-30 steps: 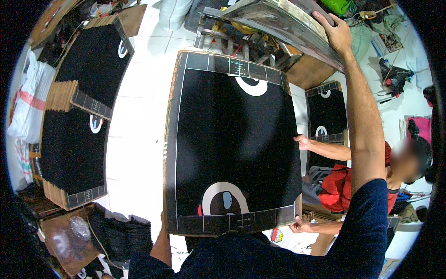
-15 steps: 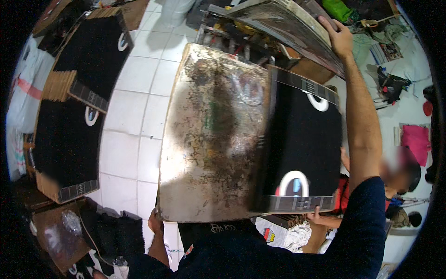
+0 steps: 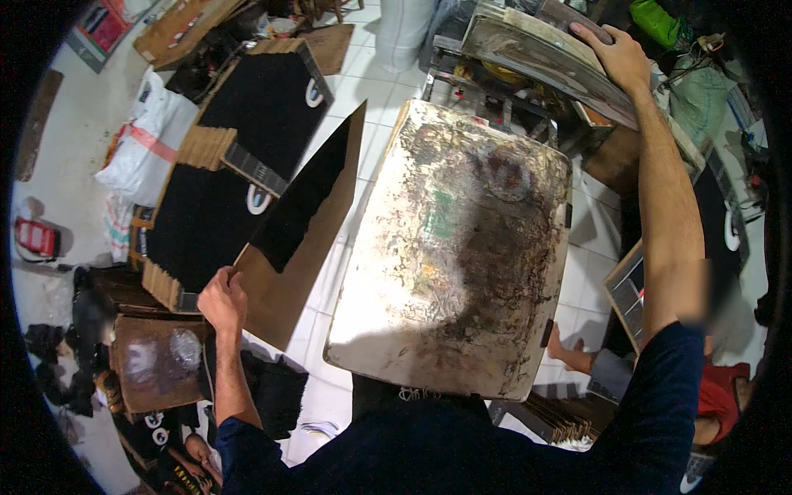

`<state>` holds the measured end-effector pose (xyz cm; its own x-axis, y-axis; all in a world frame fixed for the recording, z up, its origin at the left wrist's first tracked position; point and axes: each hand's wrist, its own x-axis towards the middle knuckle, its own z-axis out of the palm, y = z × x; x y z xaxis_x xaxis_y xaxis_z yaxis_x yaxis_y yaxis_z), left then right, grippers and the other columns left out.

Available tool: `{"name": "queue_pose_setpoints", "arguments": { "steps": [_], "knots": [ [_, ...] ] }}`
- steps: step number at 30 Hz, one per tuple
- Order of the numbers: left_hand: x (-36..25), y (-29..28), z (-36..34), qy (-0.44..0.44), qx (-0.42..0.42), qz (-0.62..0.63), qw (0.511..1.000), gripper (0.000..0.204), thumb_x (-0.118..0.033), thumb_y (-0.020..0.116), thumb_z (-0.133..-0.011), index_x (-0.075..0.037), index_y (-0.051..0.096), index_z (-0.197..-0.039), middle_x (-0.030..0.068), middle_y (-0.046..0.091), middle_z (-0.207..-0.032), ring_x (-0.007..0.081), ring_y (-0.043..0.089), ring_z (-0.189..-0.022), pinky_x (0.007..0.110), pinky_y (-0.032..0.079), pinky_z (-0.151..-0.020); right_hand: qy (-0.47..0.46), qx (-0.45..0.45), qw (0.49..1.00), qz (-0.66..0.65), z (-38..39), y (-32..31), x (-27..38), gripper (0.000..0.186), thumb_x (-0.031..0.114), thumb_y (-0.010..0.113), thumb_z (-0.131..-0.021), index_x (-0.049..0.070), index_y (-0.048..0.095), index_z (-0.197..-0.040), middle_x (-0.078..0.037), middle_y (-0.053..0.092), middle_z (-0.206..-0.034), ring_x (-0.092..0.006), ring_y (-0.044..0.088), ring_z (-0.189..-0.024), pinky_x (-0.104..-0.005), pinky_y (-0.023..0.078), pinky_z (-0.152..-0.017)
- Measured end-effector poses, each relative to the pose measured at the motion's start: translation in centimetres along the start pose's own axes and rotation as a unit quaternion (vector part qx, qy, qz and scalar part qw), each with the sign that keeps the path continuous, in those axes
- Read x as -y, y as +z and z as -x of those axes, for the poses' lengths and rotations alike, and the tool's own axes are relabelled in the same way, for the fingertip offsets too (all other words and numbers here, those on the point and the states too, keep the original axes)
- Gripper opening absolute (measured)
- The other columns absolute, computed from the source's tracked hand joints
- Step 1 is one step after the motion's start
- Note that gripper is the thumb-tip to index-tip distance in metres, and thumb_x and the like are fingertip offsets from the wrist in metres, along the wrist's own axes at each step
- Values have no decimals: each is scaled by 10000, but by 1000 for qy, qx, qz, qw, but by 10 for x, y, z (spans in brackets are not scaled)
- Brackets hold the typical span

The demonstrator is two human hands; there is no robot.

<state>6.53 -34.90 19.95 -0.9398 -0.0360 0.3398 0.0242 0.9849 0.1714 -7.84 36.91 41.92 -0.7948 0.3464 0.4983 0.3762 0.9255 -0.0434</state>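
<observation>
My left hand [image 3: 223, 301], fingers closed, grips the edge of a brown board [image 3: 305, 272] with black fabric on its upper part, tilted at the left. My right hand [image 3: 615, 54] is raised at the top right, fingers wrapped round a raised printing screen frame [image 3: 549, 62] with a bar along its top edge. Between my arms lies a worn, stained rectangular platen [image 3: 429, 305], its top exposed, with small dark blocks on its right edge.
Stacked boards with black panels and eye prints [image 3: 206, 231] lie left, beside white sacks [image 3: 136, 157]. Another printed panel [image 3: 701, 206] is at right, near a co-worker's red clothing [image 3: 724, 404] and bare foot [image 3: 561, 346]. Another person's hand [image 3: 198, 450] shows lower left. A green sack [image 3: 697, 107] stands top right.
The printed panel has left the platen toward the co-worker at the right. My left hand has moved up and left and now holds a board. My right hand stays raised on the frame.
</observation>
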Motion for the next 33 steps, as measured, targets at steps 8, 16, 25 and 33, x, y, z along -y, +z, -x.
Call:
{"name": "queue_pose_setpoints", "arguments": {
  "steps": [8,16,25,33],
  "knots": [
    [-106,-138,57,241,-170,-19,955,150,20,664,-847,-33,708,-980,91,708,-799,272,673,-693,386,479,-600,-29,-11,999,-28,5,2,4,1069,978,504,-714,155,681,-1373,-187,715,-1279,-337,686,-1196,-483,525,-1049],
    [-212,-65,244,272,102,118,950,476,-80,712,-744,-35,720,-1217,133,675,-1179,300,613,-994,432,473,-788,-63,-19,998,-22,8,8,3,1046,945,456,-794,103,664,-1379,-175,725,-1256,-325,706,-1155,-480,547,-1017],
    [-302,63,312,434,234,187,850,485,-264,701,-819,-41,707,-1250,118,592,-1248,294,526,-1092,462,419,-886,-46,-22,998,-26,22,2,11,1016,976,481,-739,156,735,-1282,-163,760,-1166,-329,728,-1102,-470,543,-1001],
    [-161,138,109,69,59,257,962,431,-336,736,-907,25,719,-1142,248,683,-1175,414,612,-1134,513,471,-984,-16,-7,1000,-19,32,2,14,1052,977,495,-728,150,701,-1345,-177,736,-1234,-316,695,-1177,-455,525,-1039]
  ]
}}
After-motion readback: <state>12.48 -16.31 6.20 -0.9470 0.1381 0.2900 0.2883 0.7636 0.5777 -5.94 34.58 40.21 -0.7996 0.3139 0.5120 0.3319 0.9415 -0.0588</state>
